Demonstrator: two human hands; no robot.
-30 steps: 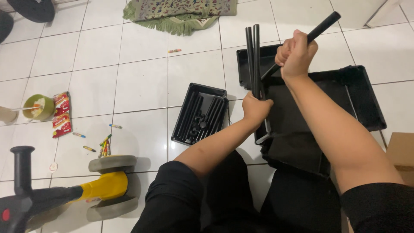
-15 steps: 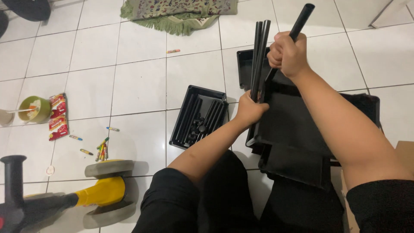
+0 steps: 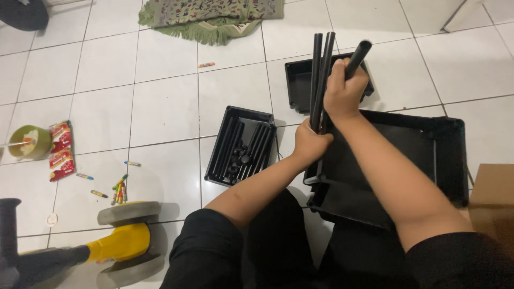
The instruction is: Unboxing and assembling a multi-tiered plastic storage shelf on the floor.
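Fingers [image 3: 313, 140] of the left hand [image 3: 310, 144] are wrapped tight around the lower end of two thin black plastic rods [image 3: 320, 75], held upright and side by side at the near-left corner of the large black plastic tray [image 3: 444, 155]. Fingers of the right hand [image 3: 342, 93] are closed in a fist around a thicker black plastic tube [image 3: 357, 56], tilted up and away, just right of the rods and touching or nearly touching them.

Risks, as judged:
- Rod tops are unsupported; a twist of the left wrist could splay them or let one slip through the grip.
- Whether the rod feet are seated in the tray corner cannot be told, since they are hidden by the hand. Forced at an angle, the socket or rim could be cracked.
- The large tray looks only loosely rested on the lap and floor tiles; it could be tipped by downward push.
- A smaller black tray of loose black parts [image 3: 241, 147], just left of the large tray, could be knocked by the left elbow and its contents scattered.
- Scattered crayons [image 3: 119, 190], further left, are a slip hazard.
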